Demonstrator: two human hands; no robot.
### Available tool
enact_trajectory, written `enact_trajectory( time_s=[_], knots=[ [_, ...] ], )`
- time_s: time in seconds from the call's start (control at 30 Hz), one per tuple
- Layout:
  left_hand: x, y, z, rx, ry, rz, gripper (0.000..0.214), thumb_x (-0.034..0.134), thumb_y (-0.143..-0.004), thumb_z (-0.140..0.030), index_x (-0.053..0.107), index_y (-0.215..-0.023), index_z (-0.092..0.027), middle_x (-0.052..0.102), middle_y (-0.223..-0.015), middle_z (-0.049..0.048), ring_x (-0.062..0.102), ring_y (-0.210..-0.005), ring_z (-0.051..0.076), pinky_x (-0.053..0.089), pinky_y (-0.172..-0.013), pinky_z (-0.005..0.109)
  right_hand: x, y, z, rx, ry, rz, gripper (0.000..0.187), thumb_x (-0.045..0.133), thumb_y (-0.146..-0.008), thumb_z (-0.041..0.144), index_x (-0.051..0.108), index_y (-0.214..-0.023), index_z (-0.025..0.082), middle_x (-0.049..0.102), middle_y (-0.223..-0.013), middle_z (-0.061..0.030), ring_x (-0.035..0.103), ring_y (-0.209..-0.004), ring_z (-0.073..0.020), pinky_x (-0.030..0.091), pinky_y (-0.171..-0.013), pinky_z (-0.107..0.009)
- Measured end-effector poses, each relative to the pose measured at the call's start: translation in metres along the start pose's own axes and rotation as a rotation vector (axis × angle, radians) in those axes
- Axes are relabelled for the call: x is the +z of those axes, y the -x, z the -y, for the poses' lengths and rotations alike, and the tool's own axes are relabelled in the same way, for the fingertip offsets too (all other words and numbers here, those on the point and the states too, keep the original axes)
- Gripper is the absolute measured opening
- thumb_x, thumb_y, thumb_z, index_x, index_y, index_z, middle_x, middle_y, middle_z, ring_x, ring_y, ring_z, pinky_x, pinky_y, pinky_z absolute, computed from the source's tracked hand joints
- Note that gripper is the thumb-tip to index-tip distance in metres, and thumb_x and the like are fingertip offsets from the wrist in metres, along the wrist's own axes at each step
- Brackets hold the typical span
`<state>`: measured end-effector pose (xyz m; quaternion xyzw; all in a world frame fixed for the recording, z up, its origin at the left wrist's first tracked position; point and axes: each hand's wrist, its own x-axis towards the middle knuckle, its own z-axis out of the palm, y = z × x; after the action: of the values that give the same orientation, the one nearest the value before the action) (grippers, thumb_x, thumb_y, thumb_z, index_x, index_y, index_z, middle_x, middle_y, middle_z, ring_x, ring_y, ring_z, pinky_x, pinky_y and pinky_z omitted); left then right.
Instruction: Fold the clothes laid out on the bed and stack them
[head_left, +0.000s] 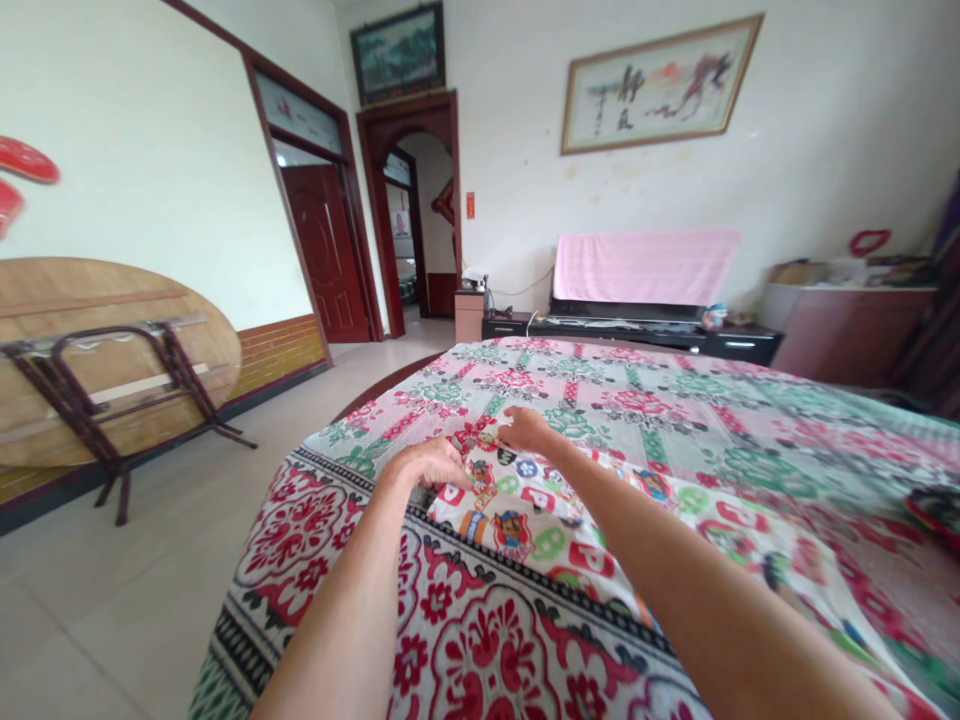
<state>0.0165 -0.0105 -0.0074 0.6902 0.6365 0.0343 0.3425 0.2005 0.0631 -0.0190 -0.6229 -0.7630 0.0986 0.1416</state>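
Both my arms reach forward over a bed covered in a red, white and green floral spread [480, 630]. On it lies a white cloth printed with cartoon dogs and badges [555, 520]. My left hand [426, 466] is closed in a pinch on the near left corner of that cartoon cloth. My right hand [527, 430] pinches the cloth's far edge, fingers curled down onto it. The two hands are about a hand's width apart at the cloth's upper left corner.
A pink and green patterned sheet [675, 410] covers the far part of the bed. A folded round wooden table [97, 350] leans on the left wall. A TV under a pink towel [645, 265] stands on a low dark cabinet [735, 343]. Tiled floor [150, 560] lies left.
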Motion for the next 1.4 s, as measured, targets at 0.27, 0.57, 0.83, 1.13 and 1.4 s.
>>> enact_trajectory(
  time_s=[0.27, 0.57, 0.83, 1.13, 1.4],
  knots=[
    [-0.004, 0.012, -0.01, -0.027, -0.005, -0.003, 0.016, 0.064, -0.06, -0.032, 0.059, -0.067, -0.018, 0.054, -0.054, -0.0037, 0.048, -0.049, 0.01, 0.037, -0.047, 0.02, 0.006, -0.018, 0.004, 0.078, -0.22, 0.125, 0.012, 0.062, -0.07, 0.021, 0.073, -0.073, 0.017, 0.071, -0.067, -0.0084, 0.067, -0.08, -0.0266, 0.053, -0.071, -0.032],
    [-0.007, 0.049, -0.071, 0.0, -0.122, -0.12, 0.012, 0.059, -0.066, -0.028, 0.061, -0.067, -0.017, 0.052, -0.046, -0.0007, 0.05, -0.045, 0.012, 0.034, -0.044, 0.021, -0.026, 0.01, -0.035, 0.08, -0.799, 0.293, 0.027, 0.043, -0.087, 0.024, 0.066, -0.096, 0.014, 0.07, -0.108, -0.0108, 0.068, -0.087, -0.0137, 0.054, -0.072, -0.022],
    [0.041, 0.066, -0.128, 0.22, -0.269, -0.155, 0.007, 0.06, -0.063, -0.02, 0.063, -0.058, -0.017, 0.053, -0.043, -0.0002, 0.053, -0.048, 0.012, 0.038, -0.052, 0.022, -0.06, 0.055, -0.093, 0.302, -1.286, 0.298, 0.044, 0.034, -0.09, 0.047, 0.06, -0.081, 0.013, 0.071, -0.086, -0.0152, 0.068, -0.079, -0.0215, 0.054, -0.07, -0.035],
    [0.082, 0.064, -0.146, 0.433, -0.436, -0.204, 0.014, 0.055, -0.062, -0.014, 0.069, -0.062, -0.017, 0.057, -0.052, 0.0048, 0.052, -0.056, 0.015, 0.035, -0.053, 0.024, -0.057, 0.097, -0.133, 0.253, -1.223, 0.13, 0.009, 0.065, -0.071, 0.021, 0.059, -0.077, 0.016, 0.066, -0.068, -0.0018, 0.061, -0.057, -0.0113, 0.052, -0.054, -0.021],
    [0.096, 0.055, -0.146, 0.506, -0.277, -0.191, 0.019, 0.054, -0.07, -0.023, 0.072, -0.066, -0.016, 0.056, -0.052, 0.0016, 0.05, -0.052, 0.011, 0.033, -0.05, 0.022, -0.035, 0.089, -0.151, 0.261, -0.902, -0.22, 0.04, 0.069, -0.068, 0.029, 0.059, -0.105, 0.016, 0.065, -0.066, 0.0022, 0.058, -0.054, -0.0105, 0.044, -0.047, -0.019]
  ],
)
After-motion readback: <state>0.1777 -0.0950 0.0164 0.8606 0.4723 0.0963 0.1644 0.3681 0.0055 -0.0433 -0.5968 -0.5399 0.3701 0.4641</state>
